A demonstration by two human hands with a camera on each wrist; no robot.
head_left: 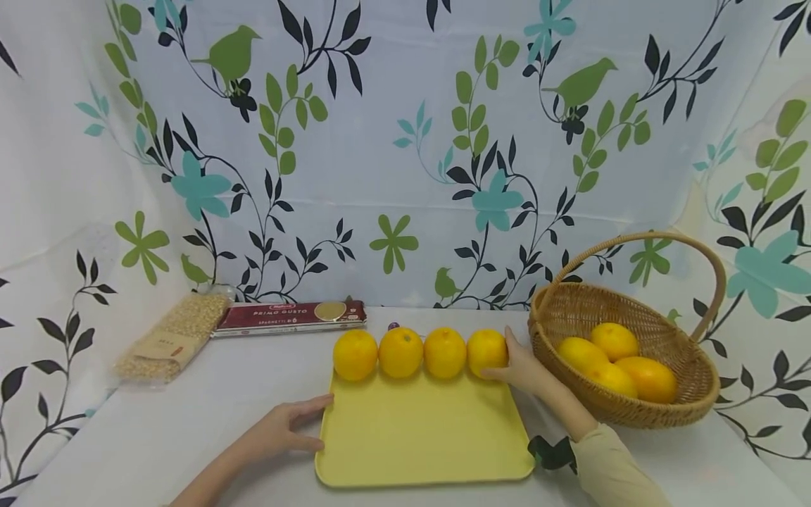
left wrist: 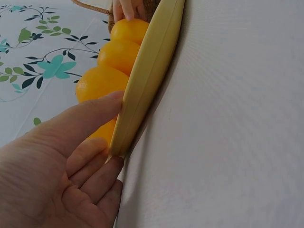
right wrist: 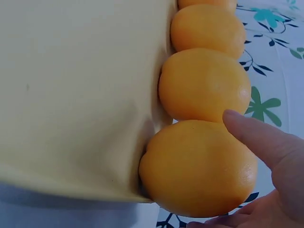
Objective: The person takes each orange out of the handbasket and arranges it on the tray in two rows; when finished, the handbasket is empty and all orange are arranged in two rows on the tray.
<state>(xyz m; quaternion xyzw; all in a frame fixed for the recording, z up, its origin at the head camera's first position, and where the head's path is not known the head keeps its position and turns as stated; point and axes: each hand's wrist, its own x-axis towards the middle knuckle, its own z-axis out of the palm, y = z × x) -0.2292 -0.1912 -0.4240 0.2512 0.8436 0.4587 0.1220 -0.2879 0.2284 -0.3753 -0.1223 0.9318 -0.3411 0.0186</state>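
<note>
Four oranges (head_left: 405,355) line the far edge of the yellow tray (head_left: 424,440) in the head view, which alone shows the spaghetti packet (head_left: 290,319). The left wrist view shows the left hand (left wrist: 42,161), fingers outstretched, touching the tray. The right wrist view shows the right hand (right wrist: 280,178) holding the end orange (right wrist: 197,168).

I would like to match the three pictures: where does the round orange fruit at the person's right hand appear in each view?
Head: the round orange fruit is right of centre, the rightmost of four in line, at the right hand.
Left wrist: the fruit is near the top, left of centre, the farthest of the four.
Right wrist: low, right of centre, the nearest fruit.
Shared landmark: the yellow rectangular tray.
</note>
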